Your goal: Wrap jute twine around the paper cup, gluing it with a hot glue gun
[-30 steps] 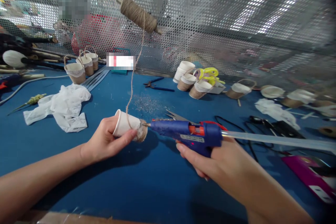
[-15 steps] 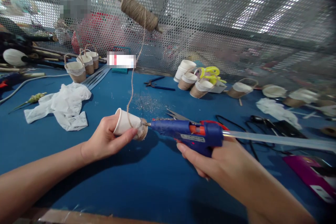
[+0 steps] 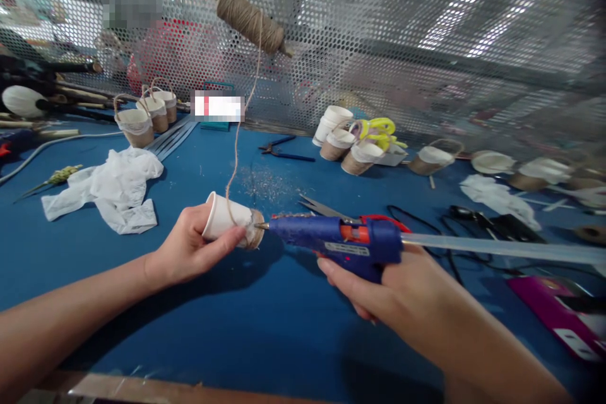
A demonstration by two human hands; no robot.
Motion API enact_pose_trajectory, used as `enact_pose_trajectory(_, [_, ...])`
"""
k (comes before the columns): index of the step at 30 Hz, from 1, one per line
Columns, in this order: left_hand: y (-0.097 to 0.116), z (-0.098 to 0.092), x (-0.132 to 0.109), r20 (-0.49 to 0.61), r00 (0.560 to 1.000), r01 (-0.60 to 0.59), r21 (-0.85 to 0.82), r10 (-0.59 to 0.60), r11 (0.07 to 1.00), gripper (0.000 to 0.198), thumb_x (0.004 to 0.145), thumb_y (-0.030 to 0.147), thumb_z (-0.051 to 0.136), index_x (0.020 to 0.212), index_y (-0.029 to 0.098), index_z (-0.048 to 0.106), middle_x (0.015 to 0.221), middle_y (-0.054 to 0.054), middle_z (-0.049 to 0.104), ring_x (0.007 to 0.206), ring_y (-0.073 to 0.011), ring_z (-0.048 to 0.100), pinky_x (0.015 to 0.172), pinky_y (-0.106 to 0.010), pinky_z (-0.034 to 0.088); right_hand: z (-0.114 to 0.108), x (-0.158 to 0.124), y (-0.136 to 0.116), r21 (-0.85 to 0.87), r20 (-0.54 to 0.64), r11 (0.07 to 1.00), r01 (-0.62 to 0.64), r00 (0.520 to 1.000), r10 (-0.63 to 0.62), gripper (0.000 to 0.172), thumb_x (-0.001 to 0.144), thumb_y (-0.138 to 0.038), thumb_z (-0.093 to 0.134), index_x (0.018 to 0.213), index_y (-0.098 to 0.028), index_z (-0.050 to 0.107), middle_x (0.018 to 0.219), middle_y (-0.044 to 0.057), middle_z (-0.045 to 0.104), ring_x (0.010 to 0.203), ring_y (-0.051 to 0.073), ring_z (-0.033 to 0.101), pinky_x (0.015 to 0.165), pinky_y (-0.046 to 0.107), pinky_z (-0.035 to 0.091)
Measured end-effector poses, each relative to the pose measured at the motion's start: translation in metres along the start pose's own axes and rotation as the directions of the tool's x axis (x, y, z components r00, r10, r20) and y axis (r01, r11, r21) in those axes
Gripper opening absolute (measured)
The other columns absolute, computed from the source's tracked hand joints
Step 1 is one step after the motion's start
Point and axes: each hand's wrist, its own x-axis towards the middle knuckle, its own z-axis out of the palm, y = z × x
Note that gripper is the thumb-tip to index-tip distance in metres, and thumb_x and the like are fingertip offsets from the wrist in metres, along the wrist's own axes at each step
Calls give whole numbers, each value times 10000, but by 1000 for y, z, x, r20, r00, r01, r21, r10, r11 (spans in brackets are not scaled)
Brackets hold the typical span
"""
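My left hand [image 3: 194,243] is closed round a white paper cup [image 3: 221,213] tipped on its side, its mouth facing left and its base to the right. Brown twine is wound about the base end. A strand of twine [image 3: 236,161] runs from the cup up to a spool [image 3: 249,20] mounted on the mesh. My right hand [image 3: 374,281] grips a blue hot glue gun [image 3: 326,237] with a clear glue stick [image 3: 473,246] sticking out of its back. The gun's metal nozzle is at the cup's side, beside the twine wraps; exact contact is hard to make out.
Scissors [image 3: 324,207] with red handles lie behind the glue gun. Pliers [image 3: 286,153] are farther back. Twine-wrapped cups [image 3: 137,129] with handles stand back left, more cups [image 3: 362,158] back right. White cloth [image 3: 106,186] lies left. A perforated metal screen [image 3: 379,44] rises behind the blue table.
The view has shifted slightly. The cup and the glue gun nozzle stay together in nearly the same pose, both hands keeping their hold.
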Motion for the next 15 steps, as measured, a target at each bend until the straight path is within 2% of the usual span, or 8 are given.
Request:
enact_pose_trajectory(4, [0,0,-1,24,997,-71,36,70,997,138,767,132,533,651,152,604,679,-55,658,623,-143,580,591,-257,458,-2,4,-3,67,1,995,-72,997,72,372,728,-374,506,400,-240,394,300,-45,419,289,101,396,340,230,362])
enact_pose_trajectory(10, [1,0,0,30,990,-142,52,141,988,144,752,121,538,617,151,581,611,-40,640,584,-132,559,579,-251,448,-4,6,-9,100,63,986,-130,990,124,357,723,-353,498,401,-238,396,319,-42,439,307,99,420,352,217,391])
enact_pose_trajectory(12, [2,0,0,19,997,-81,39,80,996,159,762,144,531,612,138,583,601,-40,630,557,-122,543,543,-231,440,-4,6,-10,97,57,986,-135,990,130,380,723,-359,502,384,-236,380,315,-41,434,308,98,417,359,218,395])
enact_pose_trajectory(15, [2,1,0,1,994,111,-43,-111,993,159,783,201,519,683,115,609,599,-35,627,506,-104,520,469,-196,422,-2,3,-8,80,27,990,-114,993,112,356,722,-355,514,404,-237,403,320,-44,442,316,106,429,377,229,402])
